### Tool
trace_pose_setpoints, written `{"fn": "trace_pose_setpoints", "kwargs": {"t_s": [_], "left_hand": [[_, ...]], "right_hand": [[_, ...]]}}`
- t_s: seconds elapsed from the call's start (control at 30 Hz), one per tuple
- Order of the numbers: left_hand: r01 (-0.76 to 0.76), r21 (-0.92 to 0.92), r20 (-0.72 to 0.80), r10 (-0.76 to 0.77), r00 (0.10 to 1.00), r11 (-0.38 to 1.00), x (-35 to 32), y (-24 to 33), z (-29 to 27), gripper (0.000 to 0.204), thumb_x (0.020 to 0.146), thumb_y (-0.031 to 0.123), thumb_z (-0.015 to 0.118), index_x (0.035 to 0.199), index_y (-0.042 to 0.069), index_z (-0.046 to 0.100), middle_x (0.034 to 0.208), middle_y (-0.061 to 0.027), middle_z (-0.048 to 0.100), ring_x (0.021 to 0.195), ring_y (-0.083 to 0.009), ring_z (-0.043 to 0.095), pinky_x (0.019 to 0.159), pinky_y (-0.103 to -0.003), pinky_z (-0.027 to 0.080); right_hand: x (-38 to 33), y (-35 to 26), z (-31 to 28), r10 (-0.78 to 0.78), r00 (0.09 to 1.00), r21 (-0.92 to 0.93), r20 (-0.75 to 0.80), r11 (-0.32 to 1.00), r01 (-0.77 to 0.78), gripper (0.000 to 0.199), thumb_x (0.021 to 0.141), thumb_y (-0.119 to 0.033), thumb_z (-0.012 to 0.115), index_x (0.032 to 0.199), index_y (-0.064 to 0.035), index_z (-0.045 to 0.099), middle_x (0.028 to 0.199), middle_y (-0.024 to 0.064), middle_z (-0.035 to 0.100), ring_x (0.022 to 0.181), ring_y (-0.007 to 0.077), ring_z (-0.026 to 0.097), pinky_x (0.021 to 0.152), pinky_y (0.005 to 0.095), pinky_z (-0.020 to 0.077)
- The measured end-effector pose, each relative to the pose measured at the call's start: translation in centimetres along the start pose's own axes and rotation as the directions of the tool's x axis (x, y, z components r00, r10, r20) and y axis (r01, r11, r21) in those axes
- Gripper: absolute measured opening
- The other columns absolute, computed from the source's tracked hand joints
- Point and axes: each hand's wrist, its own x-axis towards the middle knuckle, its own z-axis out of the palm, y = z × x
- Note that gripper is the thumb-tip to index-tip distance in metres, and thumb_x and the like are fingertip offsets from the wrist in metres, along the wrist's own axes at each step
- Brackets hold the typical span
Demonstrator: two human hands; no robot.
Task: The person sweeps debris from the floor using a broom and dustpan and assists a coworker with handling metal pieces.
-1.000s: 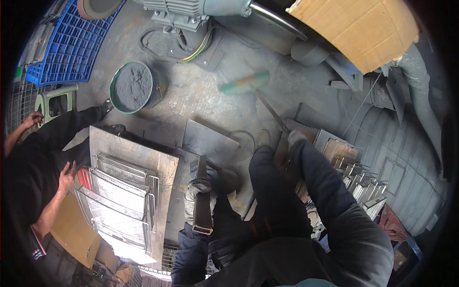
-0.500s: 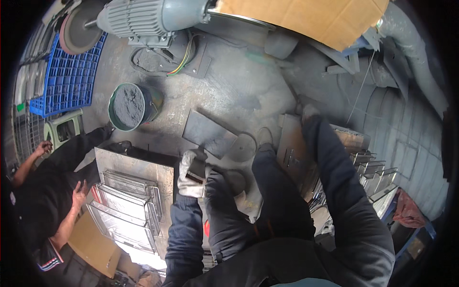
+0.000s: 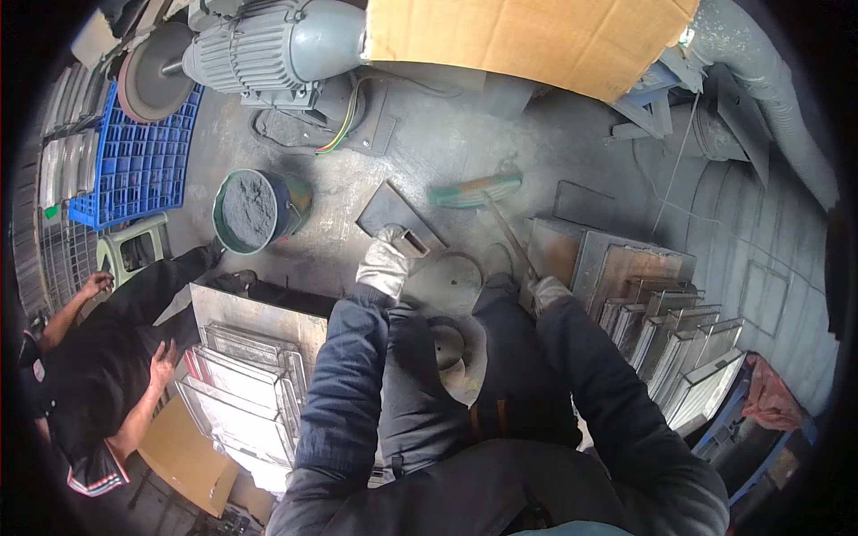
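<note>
My left hand (image 3: 384,266), in a pale work glove, is closed around the hollow handle of a flat grey metal dustpan (image 3: 393,208). The pan rests on or just above the floor in front of my feet. My right hand (image 3: 547,293), also gloved, grips the stick of a brush (image 3: 487,189) with a wide green head. Slightly blurred, the brush head is ahead and to the right of the pan. Between my legs and the pan lie round grey discs (image 3: 444,277).
At the left, a bucket of grey powder (image 3: 248,210) stands near a seated person's legs (image 3: 147,286). Metal frames are stacked on a board (image 3: 259,308) to my left and in a rack (image 3: 670,326) to my right. A motor (image 3: 268,54) and cardboard (image 3: 527,40) are ahead.
My right hand has drawn back toward me with the brush, whose green head came nearer the pan. My left hand and the dustpan have shifted forward and slightly right.
</note>
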Motion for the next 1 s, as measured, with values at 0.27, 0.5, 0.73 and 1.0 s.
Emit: {"fn": "trace_pose_setpoints", "kwargs": {"t_s": [0.27, 0.5, 0.73, 1.0], "left_hand": [[0.398, -0.723, 0.308, -0.252, 0.917, 0.565, 4.1, -3.8, 1.4, 0.021, 0.092, 0.008, 0.064, 0.113, 0.004, 0.065, 0.106, -0.0141, 0.071, 0.091, -0.0254, 0.067, 0.085, -0.036, 0.052], [-0.026, 0.017, 0.055, 0.025, 0.998, 1.0, 3.2, 0.1, 3.4, 0.047, 0.083, 0.014, 0.076, 0.127, 0.004, 0.064, 0.114, -0.019, 0.07, 0.111, -0.0334, 0.066, 0.1, -0.037, 0.051], [0.132, -0.047, 0.212, -0.119, 0.97, 0.99, 2.9, -0.1, 0.2, 0.046, 0.083, 0.007, 0.07, 0.129, 0.006, 0.065, 0.125, -0.0196, 0.069, 0.117, -0.0363, 0.066, 0.102, -0.04, 0.051], [-0.139, -0.163, 0.038, 0.147, 0.988, 0.977, 2.1, -4.5, 1.8, 0.032, 0.083, 0.007, 0.072, 0.113, 0.002, 0.067, 0.106, -0.0164, 0.07, 0.1, -0.0286, 0.068, 0.091, -0.039, 0.054]], "right_hand": [[-8.1, -1.7, 1.0, 0.11, 0.992, 0.7, 0.068, 0.703, -0.126, 0.05, 0.097, -0.049, 0.063, 0.121, -0.0061, 0.063, 0.092, 0.0183, 0.068, 0.089, 0.0385, 0.067, 0.076, 0.0474, 0.0513], [-2.4, -1.3, -3.6, -0.245, 0.944, -0.088, -0.22, 0.969, 0.231, 0.026, 0.101, -0.034, 0.061, 0.112, -0.0098, 0.066, 0.081, 0.0151, 0.067, 0.076, 0.032, 0.069, 0.067, 0.0447, 0.0533], [-2.7, -7.5, -0.7, -0.422, 0.907, -0.202, -0.012, 0.889, 0.411, 0.029, 0.101, -0.032, 0.062, 0.118, -0.0107, 0.07, 0.093, 0.017, 0.072, 0.085, 0.0309, 0.071, 0.077, 0.0455, 0.055], [-12.5, -14.9, 0.0, -0.194, 0.94, 0.346, 0.281, 0.934, 0.089, 0.022, 0.097, -0.03, 0.07, 0.108, -0.0109, 0.073, 0.081, 0.0128, 0.069, 0.064, 0.0263, 0.066, 0.059, 0.0439, 0.0535]]}}
